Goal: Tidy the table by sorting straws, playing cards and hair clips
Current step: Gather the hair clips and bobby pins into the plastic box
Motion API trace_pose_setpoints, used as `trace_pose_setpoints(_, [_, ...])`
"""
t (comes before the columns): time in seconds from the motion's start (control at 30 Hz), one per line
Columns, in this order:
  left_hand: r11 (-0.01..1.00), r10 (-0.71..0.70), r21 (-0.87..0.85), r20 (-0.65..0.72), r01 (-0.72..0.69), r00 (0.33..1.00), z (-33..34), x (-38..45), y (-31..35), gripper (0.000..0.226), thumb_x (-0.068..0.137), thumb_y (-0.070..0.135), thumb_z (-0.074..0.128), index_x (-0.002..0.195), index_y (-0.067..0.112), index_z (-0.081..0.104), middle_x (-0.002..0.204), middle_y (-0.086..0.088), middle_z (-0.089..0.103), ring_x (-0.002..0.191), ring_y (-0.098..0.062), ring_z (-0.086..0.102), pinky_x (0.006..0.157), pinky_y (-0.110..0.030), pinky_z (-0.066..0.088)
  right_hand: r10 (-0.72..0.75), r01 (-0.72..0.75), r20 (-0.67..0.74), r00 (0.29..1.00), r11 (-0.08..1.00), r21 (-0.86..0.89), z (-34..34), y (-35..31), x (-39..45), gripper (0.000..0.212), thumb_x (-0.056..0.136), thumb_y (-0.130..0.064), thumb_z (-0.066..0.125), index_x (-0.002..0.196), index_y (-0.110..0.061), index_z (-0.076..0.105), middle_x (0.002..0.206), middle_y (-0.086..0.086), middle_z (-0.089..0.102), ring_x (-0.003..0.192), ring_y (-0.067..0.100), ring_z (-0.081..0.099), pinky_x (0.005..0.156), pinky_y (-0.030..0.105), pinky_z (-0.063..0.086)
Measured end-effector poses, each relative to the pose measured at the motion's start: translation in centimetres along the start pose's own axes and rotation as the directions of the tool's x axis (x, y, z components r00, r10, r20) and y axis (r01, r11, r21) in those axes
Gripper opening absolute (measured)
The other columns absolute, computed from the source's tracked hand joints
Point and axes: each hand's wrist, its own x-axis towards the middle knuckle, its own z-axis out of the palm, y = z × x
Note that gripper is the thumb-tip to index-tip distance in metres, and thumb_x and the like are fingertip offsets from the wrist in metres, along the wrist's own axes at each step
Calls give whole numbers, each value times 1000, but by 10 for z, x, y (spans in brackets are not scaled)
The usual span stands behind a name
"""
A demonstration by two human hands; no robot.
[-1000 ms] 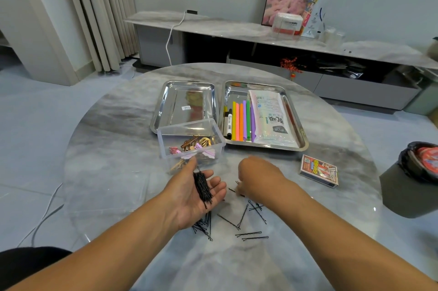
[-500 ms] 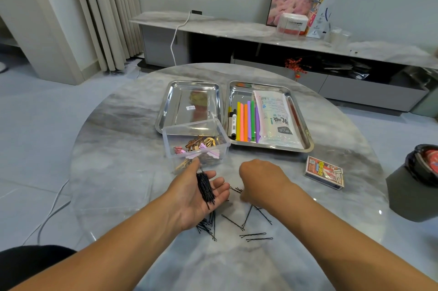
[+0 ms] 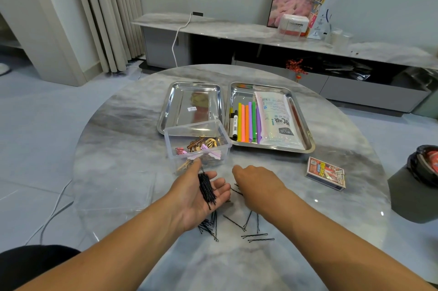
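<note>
My left hand (image 3: 189,198) lies palm up over the table, and a bundle of black hair pins (image 3: 207,190) rests across its relaxed fingers. My right hand (image 3: 257,186) is just to its right, back up, with fingers bent down onto loose black hair pins (image 3: 246,226) scattered on the table; its fingertips are hidden. A clear plastic box (image 3: 170,146) beyond my left hand holds brown, gold and pink hair clips. Coloured straws (image 3: 247,122) lie in the right steel tray (image 3: 308,146). A box of playing cards (image 3: 326,175) sits at the right.
The left steel tray (image 3: 166,110) holds only a small sticker. Markers (image 3: 234,124) and a white packet (image 3: 276,120) share the right tray. A dark waste bin (image 3: 412,196) stands off the table's right edge. A low cabinet runs along the far wall.
My right hand has shifted slightly over the loose pins, close to my left fingers. My left hand still carries the bundle in the same place.
</note>
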Motion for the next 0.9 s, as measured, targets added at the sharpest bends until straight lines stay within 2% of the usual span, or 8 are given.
trace_pose_setpoints(0.13, [1000,3,11,-6,-3,1000,0,2,1,49,98,53,42,104,6,57,87,-18,65,83,-31,67,75,-42,57,117,-110,-8,993,950,293,-9,15,2,33,82,-10,66,99,-15,38,84,0,47,84,23,52,54,25,37])
trace_pose_setpoints(0.27, [999,-35,19,33,35,999,4,5,-2,55,97,57,41,111,6,56,89,-19,67,85,-31,68,77,-41,57,153,-126,32,988,658,743,-34,16,-6,36,76,-9,74,100,-21,50,82,2,63,62,11,63,49,22,48])
trace_pose_setpoints(0.33, [996,-86,-12,127,89,988,9,2,-3,67,96,61,37,126,3,53,100,-23,65,86,-32,66,83,-40,55,119,-86,25,993,542,836,-38,7,-10,36,75,-8,74,100,-20,52,77,4,64,55,12,62,44,22,49])
trace_pose_setpoints(0.53, [994,-92,-32,255,104,962,11,-5,1,64,98,57,35,114,1,62,106,-16,70,93,-27,64,96,-37,47,68,33,-104,992,660,751,-33,-8,-12,35,73,-14,82,95,-23,58,96,1,68,79,15,68,66,34,61])
trace_pose_setpoints(0.6, [996,-69,-35,251,81,966,10,-6,4,46,98,45,48,114,4,62,95,-12,69,80,-23,65,80,-34,55,-26,135,-162,986,696,705,-38,-1,-17,47,68,-23,88,104,-28,57,103,-6,64,87,11,65,70,27,59])
trace_pose_setpoints(0.7, [995,-85,-33,214,94,973,10,-4,5,15,98,19,54,96,5,57,68,-7,54,54,-16,59,50,-26,56,-238,293,-171,956,765,574,-39,12,-23,92,62,-36,91,136,-45,38,138,-19,38,124,0,38,98,19,38])
trace_pose_setpoints(0.8, [990,-113,-55,274,133,955,10,-5,5,10,98,11,51,93,4,54,63,-6,49,52,-13,55,50,-24,54,-340,364,-170,925,666,651,-26,13,-25,119,59,-34,93,148,-51,18,146,-29,20,135,-5,24,107,14,27])
trace_pose_setpoints(0.9, [985,-162,1,374,175,913,12,-10,5,11,95,11,51,90,3,58,63,-3,49,54,-12,57,49,-24,54,-355,416,-233,905,629,657,-15,12,-20,119,58,-34,94,150,-48,19,147,-26,23,136,-8,27,108,10,29])
